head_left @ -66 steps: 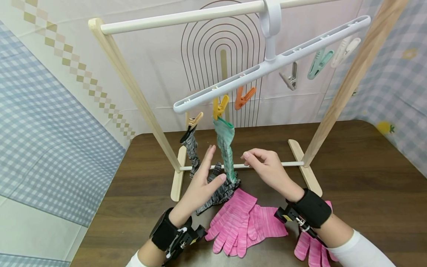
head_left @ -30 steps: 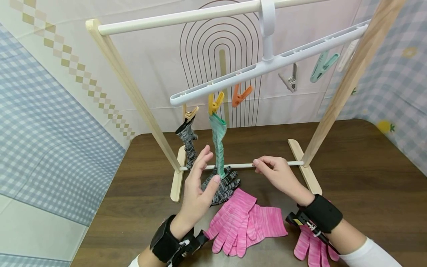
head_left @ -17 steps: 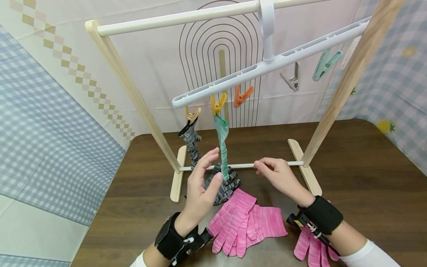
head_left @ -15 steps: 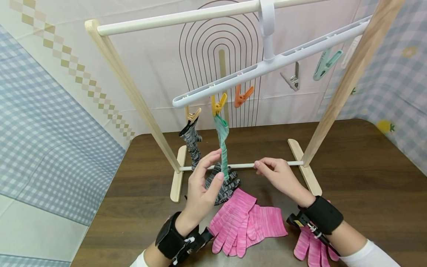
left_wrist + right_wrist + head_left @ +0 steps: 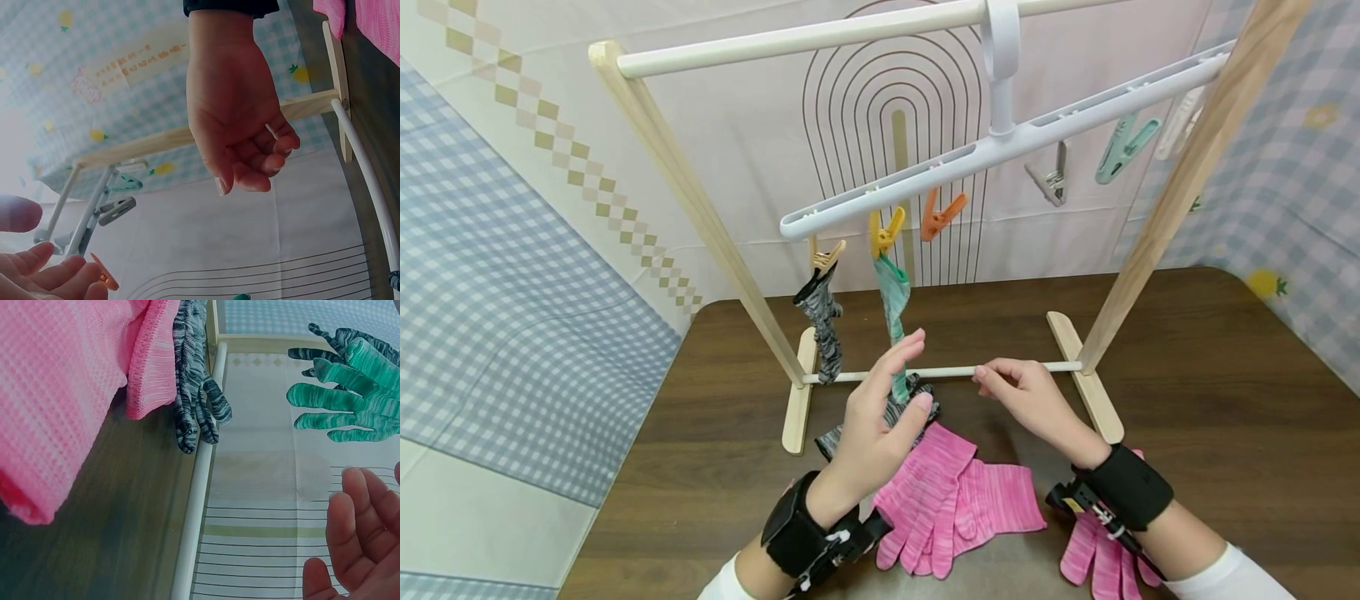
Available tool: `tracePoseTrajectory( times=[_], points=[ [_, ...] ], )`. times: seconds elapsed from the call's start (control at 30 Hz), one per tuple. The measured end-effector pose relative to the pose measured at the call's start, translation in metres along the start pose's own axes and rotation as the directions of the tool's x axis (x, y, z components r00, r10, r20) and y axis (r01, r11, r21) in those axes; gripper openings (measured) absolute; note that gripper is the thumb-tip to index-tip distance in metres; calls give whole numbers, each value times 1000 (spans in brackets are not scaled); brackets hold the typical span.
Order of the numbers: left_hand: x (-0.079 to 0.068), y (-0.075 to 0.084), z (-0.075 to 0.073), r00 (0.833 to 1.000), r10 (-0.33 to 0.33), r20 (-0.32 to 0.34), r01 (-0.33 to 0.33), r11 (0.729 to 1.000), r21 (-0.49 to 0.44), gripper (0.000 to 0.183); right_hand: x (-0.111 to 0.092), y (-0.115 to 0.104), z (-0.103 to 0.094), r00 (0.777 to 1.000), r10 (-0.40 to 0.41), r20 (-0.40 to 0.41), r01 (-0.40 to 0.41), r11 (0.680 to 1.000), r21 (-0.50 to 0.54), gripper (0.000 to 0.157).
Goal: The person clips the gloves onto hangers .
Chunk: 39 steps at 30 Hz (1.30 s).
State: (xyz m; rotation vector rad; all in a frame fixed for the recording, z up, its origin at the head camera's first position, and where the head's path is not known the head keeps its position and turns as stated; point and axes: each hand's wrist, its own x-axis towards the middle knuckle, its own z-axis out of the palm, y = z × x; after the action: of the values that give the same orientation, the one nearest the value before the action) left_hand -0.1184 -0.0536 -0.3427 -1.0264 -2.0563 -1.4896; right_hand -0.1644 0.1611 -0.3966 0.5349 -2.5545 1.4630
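My left hand (image 5: 874,433) is raised with its fingers extended and holds nothing. It is nearest a green glove (image 5: 895,296) that hangs from a yellow clothespin (image 5: 886,233), and it hides part of the grey-black glove (image 5: 831,440) lying on the table. Farther right, my right hand (image 5: 1021,390) hovers with fingers loosely bent and nothing between them, as the left wrist view also shows the right hand (image 5: 240,119). Another grey-black glove (image 5: 823,321) hangs from a wooden clothespin (image 5: 829,257). The green glove (image 5: 369,394) spreads its fingers in the right wrist view.
A white hanger (image 5: 917,179) slants from the rack's top bar (image 5: 805,37). An orange clothespin (image 5: 942,217), a metal clip (image 5: 1051,179) and a mint clothespin (image 5: 1126,150) hang from it. Pink gloves (image 5: 928,500) lie in front; another pink glove (image 5: 1105,558) is under my right forearm.
My left hand has shifted right, across the front of the green glove. My right hand has moved slightly right and down. The hanger and hanging gloves sway a little.
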Motion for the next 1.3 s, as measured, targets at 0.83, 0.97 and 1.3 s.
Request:
tracePoseTrajectory(
  times=[0.83,0.97,1.3],
  points=[
    [13,-6,6,965,-192,180,181,981,71,64,-6,4,4,998,29,63,-30,999,14,21],
    [17,-6,4,964,-205,171,195,978,72,64,-6,5,5,997,36,65,-37,999,11,18],
    [29,-8,-4,967,-214,140,202,975,96,66,-9,4,7,997,29,75,-29,1000,-5,16]
  ],
)
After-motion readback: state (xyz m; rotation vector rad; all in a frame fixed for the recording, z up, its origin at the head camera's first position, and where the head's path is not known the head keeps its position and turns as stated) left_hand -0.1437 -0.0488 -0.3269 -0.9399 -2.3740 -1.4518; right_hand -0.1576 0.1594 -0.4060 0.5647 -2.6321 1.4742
